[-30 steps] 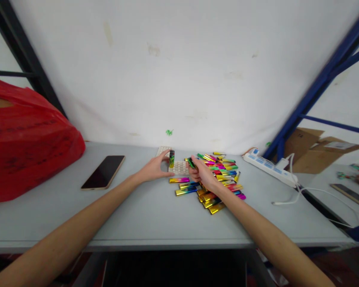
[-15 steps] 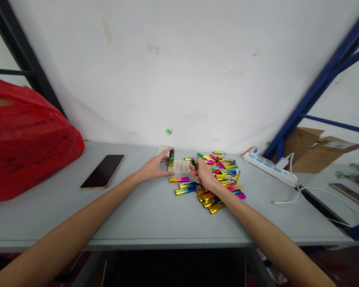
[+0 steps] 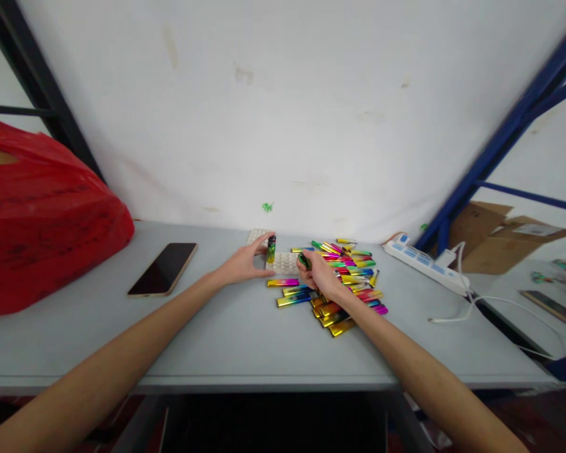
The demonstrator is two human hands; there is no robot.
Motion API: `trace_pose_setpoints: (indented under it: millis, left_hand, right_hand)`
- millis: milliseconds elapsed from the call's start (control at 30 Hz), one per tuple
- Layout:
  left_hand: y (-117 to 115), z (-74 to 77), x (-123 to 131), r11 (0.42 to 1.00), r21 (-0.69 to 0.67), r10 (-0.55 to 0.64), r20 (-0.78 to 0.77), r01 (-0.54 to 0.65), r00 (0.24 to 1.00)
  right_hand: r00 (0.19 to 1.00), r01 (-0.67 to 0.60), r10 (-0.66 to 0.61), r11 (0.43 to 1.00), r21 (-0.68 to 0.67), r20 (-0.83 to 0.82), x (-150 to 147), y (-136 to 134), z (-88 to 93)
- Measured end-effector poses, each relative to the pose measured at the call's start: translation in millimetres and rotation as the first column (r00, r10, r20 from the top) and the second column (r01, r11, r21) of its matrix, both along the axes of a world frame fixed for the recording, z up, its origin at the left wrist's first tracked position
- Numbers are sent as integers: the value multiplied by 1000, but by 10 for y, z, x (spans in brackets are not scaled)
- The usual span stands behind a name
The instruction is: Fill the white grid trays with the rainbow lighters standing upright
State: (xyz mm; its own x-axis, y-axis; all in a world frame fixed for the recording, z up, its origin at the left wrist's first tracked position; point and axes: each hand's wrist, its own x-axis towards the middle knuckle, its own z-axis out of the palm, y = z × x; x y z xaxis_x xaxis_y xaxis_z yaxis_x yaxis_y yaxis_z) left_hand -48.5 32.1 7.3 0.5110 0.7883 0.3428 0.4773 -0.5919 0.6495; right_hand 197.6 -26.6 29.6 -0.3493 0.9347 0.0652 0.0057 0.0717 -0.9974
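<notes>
My left hand (image 3: 243, 263) is at the left end of a pale tray (image 3: 285, 264) with rows of small pockets. Its thumb and fingers are spread, the thumb by the tray's front corner and the index finger beside the top of an upright lighter (image 3: 270, 250). That lighter is shiny yellow-green with a dark top and stands at the tray's left end. My right hand (image 3: 318, 275) is closed around a dark green lighter (image 3: 304, 259) over the tray's right end. Under and around the right hand lies a pile of shiny, multicoloured lighters (image 3: 344, 314).
A second pale tray (image 3: 258, 236) lies behind my left hand, near the wall. To the left are a phone (image 3: 163, 270) and a red plastic bag (image 3: 51, 220). A white power strip (image 3: 427, 267) with a cable and cardboard boxes (image 3: 495, 239) are at the right.
The right hand has shifted very slightly left with the green lighter, which is tilted a little differently. My left hand and the upright lighter stay put.
</notes>
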Motion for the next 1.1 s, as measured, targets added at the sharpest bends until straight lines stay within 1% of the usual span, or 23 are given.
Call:
trace_pose_setpoints:
  millis: [100,333,400,467,533,567,633,700,767,833,900,967,1100]
  left_hand:
    - [1,6,3,1000,-4,3,-3,-3,1000]
    - [-18,21,8,1000,-10,10,-11,-10,1000]
    - [-20,23,8,1000,-13,1,-4,-1,1000]
    - [-20,24,7,1000,-13,-9,2,9,1000]
    - [-17,23,6,1000,-12,-7,6,7,1000]
    - [-16,21,6,1000,-12,-4,8,4,1000]
    - [-14,12,10,1000,-16,0,19,1,1000]
    - [-15,-2,18,1000,-27,-4,43,6,999]
    - [-21,-15,31,999,-40,-8,70,11,997]
    - [-28,-25,43,999,-51,-8,87,13,996]
    - [-31,-31,49,998,-58,-10,94,16,996]
    - [-25,-37,49,998,-59,-16,97,22,995]
    - [-1,-48,37,999,-37,-27,79,30,997]
  right_hand:
    - [999,-13,11,999,41,32,6,17,-26]
    - [999,19,-21,998,62,33,-8,36,-54]
    - [999,17,-20,992,127,27,-15,46,-70]
    - [998,6,-21,974,227,63,-21,63,-85]
    - [987,-9,-46,942,334,155,-25,80,-91]
    - [976,-7,-79,920,393,202,-28,88,-91]
    - [947,16,-179,855,518,267,-37,99,-86]
    - [911,33,-283,774,633,299,-50,107,-81]
    - [868,7,-354,710,704,347,-69,118,-79]
    - [831,-22,-397,677,736,390,-91,136,-78]
    - [815,-21,-417,672,740,403,-116,164,-77]
    - [818,-3,-416,687,727,397,-143,201,-76]
    - [864,-10,-336,734,679,376,-194,291,-90]
